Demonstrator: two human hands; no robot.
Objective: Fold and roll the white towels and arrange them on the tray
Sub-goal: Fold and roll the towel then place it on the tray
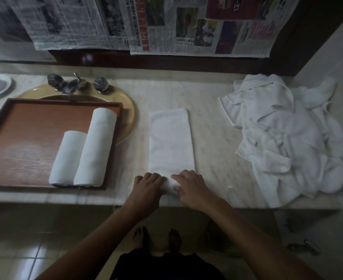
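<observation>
Marble counter [211,126] spans the view, with newspaper sheets [186,25] hung behind it, their print too blurred to read. Crumpled white towels [283,134] heap at the right end. On the left a wooden tray [25,148] sits over the sink [130,110] and carries a long roll [95,146] touching a short roll [67,158], both pointing away and leaning slightly right. Between tray and heap lies a folded towel [170,140], long axis running from the front edge towards the wall. Left hand [148,184] and right hand [190,185], palms down, curl their fingers over its rolled near end, gripping it.
</observation>
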